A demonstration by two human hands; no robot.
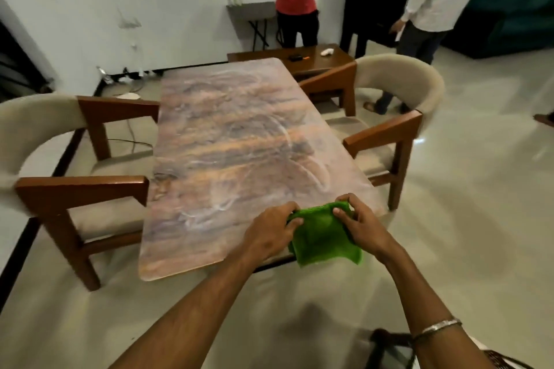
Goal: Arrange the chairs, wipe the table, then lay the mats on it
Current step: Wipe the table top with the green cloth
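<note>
Near the lower centre of the frame, over the table's [227, 135] near edge, both hands grip a green cloth [325, 235]. Left hand [269, 234] pinches its left edge, fingers curled; right hand [359, 225] clutches the right edge likewise, and the cloth's lower part droops past the tabletop. An armchair [75, 189] flanks the table at left, another armchair [395, 117] at right. No mats show.

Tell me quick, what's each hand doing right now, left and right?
Left hand: closed, gripping the left edge of the green cloth.
Right hand: closed, gripping the cloth's right edge near the table end.
</note>
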